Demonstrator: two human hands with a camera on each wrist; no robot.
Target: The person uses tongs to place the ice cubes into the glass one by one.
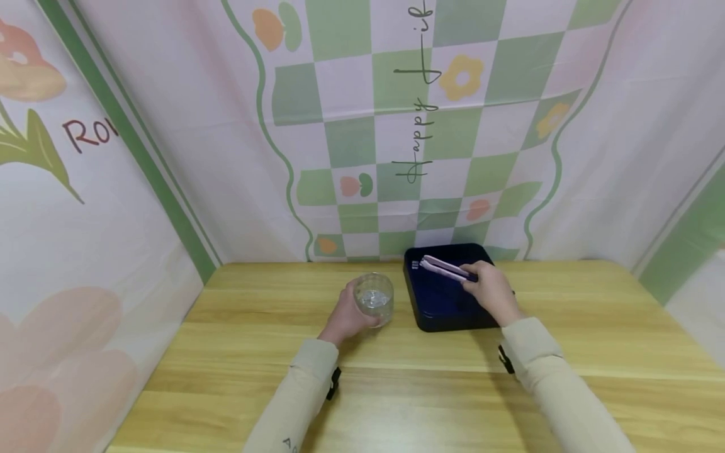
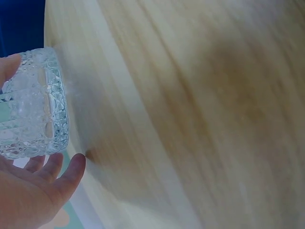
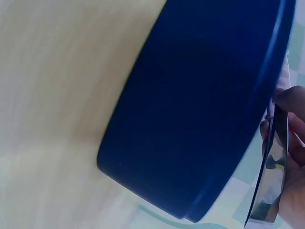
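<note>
A clear glass cup (image 1: 374, 301) with a patterned surface stands on the table, left of a dark blue tray (image 1: 423, 314). My left hand (image 1: 347, 318) holds the cup from its left side, fingers and thumb around it; the left wrist view shows the thumb on one side of the glass (image 2: 33, 105) and the fingers on the other. My right hand (image 1: 491, 290) grips a pair of tongs (image 1: 444, 268) with pale pink arms, above the tray. In the right wrist view the tongs' shiny metal end (image 3: 269, 191) sticks out behind that hand. Small whitish marks (image 1: 415, 265) show beside the tongs' tips.
The wooden table (image 1: 419, 402) ends at the back against a printed cloth (image 1: 351, 145) with green checks. The tray stands at that back edge, its raised wall (image 3: 190, 105) facing the right wrist. Another printed cloth (image 1: 85, 251) hangs at the left.
</note>
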